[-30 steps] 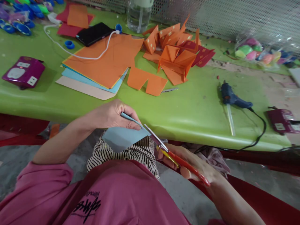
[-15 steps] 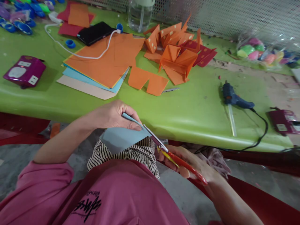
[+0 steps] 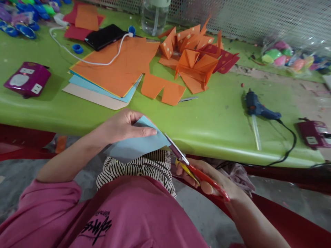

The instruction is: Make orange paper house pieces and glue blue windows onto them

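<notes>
Blue paper (image 3: pixel 131 150) and the scissors (image 3: pixel 194 170) have both shifted slightly right since the previous frame. Left to right: purple box (image 3: pixel 27 80) on green table (image 3: pixel 214 124); paper stack (image 3: pixel 111 77), orange on top; left hand (image 3: pixel 121 127) pinching blue paper, thumb on its upper face, paper over the lap by the table edge; scissor blades at paper's right end; right hand (image 3: pixel 215 175) wrapped around scissor handles; glue gun (image 3: pixel 254 105) on table, well apart from hands.
</notes>
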### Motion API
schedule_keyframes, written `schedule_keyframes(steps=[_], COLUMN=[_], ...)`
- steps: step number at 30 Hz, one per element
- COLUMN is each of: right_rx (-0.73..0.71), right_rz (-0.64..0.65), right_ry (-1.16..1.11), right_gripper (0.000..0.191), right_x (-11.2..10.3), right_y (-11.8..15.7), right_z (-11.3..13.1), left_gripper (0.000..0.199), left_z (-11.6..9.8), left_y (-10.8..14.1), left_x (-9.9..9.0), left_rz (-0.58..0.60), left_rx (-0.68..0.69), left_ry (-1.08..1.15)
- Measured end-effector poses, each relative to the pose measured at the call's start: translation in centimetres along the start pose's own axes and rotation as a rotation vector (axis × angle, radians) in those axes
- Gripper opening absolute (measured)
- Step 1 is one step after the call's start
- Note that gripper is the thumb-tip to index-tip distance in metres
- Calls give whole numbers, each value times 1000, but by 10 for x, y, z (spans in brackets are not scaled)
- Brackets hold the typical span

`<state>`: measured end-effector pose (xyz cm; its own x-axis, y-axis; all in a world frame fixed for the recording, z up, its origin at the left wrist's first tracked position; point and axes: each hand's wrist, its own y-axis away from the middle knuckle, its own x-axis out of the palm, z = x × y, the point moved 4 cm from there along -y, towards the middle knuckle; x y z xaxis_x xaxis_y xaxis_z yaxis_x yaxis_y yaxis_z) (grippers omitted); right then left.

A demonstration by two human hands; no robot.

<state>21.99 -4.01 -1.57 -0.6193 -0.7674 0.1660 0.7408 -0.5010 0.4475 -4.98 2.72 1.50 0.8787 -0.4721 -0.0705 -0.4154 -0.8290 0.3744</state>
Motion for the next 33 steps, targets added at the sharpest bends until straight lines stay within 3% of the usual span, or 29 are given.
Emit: schedule_keyframes(steps=[7, 13, 20, 24, 33], right_rx=[11, -23, 21, 28, 28], right_rz=[5, 42, 19, 73, 121], right_ry=[76, 124, 36, 16, 76], right_gripper=[83, 81, 79, 79, 61], right_x=[0, 4, 6, 2, 1], right_y=[-1, -2, -1, -3, -3], right_z=[2, 7, 0, -8, -10], left_gripper=[31, 31, 32, 31, 32], left_z=[1, 1, -1, -1, 2], left_y=[1, 0, 1, 1, 1], left_x=[2, 2, -2, -2, -2], left_rz=[55, 68, 47, 33, 69], left_rx=[-1, 77, 108, 133, 112], left_ry=[-87, -116, -209, -220, -184])
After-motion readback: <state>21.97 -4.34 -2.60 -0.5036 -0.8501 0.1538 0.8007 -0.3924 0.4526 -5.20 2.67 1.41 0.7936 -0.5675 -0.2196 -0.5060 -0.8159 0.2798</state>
